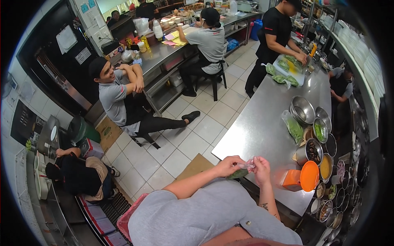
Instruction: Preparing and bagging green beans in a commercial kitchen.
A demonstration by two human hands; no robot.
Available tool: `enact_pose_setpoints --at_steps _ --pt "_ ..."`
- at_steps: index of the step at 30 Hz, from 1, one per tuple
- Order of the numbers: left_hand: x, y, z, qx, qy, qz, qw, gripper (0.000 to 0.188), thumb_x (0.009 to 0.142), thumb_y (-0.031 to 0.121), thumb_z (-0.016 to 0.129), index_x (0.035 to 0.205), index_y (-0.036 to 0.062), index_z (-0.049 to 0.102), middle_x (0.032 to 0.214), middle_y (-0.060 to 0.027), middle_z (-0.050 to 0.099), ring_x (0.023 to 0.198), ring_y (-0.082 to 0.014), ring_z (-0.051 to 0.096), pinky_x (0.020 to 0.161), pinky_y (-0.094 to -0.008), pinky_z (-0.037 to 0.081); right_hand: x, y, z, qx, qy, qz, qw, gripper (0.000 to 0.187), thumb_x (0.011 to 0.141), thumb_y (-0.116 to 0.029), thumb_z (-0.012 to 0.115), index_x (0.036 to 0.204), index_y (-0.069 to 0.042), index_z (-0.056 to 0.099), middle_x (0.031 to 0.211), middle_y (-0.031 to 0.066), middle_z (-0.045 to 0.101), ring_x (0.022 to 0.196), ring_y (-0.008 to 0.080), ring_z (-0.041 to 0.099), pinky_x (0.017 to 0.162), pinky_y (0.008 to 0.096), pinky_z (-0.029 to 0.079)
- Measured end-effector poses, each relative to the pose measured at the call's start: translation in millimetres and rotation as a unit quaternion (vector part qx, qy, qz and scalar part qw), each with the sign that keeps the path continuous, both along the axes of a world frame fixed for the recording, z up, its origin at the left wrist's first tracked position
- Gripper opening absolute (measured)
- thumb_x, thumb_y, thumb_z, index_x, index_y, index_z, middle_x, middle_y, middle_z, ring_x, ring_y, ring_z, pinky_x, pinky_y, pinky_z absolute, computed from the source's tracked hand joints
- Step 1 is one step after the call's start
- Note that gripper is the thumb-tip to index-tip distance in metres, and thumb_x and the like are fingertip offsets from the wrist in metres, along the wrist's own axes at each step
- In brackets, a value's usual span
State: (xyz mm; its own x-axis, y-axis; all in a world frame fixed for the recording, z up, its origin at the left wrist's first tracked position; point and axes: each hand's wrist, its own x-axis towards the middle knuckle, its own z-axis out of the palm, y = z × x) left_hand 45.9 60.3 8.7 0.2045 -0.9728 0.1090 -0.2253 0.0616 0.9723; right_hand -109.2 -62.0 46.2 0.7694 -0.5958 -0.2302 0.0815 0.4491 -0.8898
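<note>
Close to my body, at the front edge of the steel table, I pinch the gathered top of a clear plastic bag (238, 174) with green contents. My left hand (230, 165) closes on one side of its twisted neck. Opposite it, my right hand (261, 167) has thumb and fingers pressed on the same plastic. The bag's lower part hangs below my hands, partly hidden by my left hand and grey shirt. Farther up the table lies another bag of greens (292, 128).
Right of my hands stands an orange-lidded container (310, 176). Beyond it are steel bowls (302, 110) and several pots of ingredients on the steel table (250, 131). A co-worker (276, 33) handles bagged greens at its far end. Another person (119, 90) sits at the left, one leg stretched across the tiles.
</note>
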Motion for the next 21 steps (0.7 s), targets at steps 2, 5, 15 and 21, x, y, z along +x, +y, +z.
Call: enact_pose_setpoints --at_steps 2,5,15,21 --pt "-2 2 6 0.073 0.055 -0.010 0.996 0.017 0.087 0.012 0.062 0.101 0.0023 0.066 0.098 -0.0110 0.066 0.096 -0.0271 0.061 0.084 -0.0374 0.047 -2 3 -1 -0.012 -0.003 0.010 1.000 0.019 0.099 -0.020 0.052 0.091 -0.004 0.058 0.087 0.0097 0.065 0.065 0.0132 0.059 0.056 0.0264 0.047" --pt "-3 0 15 0.068 0.020 0.057 0.996 0.012 0.087 0.012 0.061 0.093 0.0018 0.065 0.082 -0.0104 0.064 0.082 -0.0278 0.060 0.075 -0.0382 0.047 -5 7 -5 -0.103 -0.017 -0.033 0.994 0.018 0.095 -0.018 0.057 0.103 -0.002 0.058 0.103 0.0095 0.065 0.076 0.0170 0.063 0.063 0.0297 0.050" --pt "5 21 90 -0.138 -0.228 -0.028 0.963 0.011 0.086 0.016 0.063 0.088 0.0053 0.065 0.084 -0.0091 0.055 0.083 -0.0285 0.052 0.077 -0.0391 0.042 15 40 -8 -0.470 0.119 0.084 0.871 0.019 0.090 -0.015 0.057 0.101 -0.002 0.067 0.096 0.0154 0.068 0.091 0.0242 0.065 0.077 0.0340 0.051" --pt "49 44 113 -0.012 0.164 -0.183 0.969 0.079 0.078 0.016 0.066 0.148 0.0086 0.029 0.142 -0.0164 0.042 0.129 -0.0273 0.041 0.109 -0.0381 0.034 28 61 70 -0.447 -0.029 0.155 0.880 0.017 0.088 -0.016 0.059 0.097 -0.005 0.068 0.098 0.0117 0.068 0.096 0.0272 0.063 0.083 0.0370 0.048"
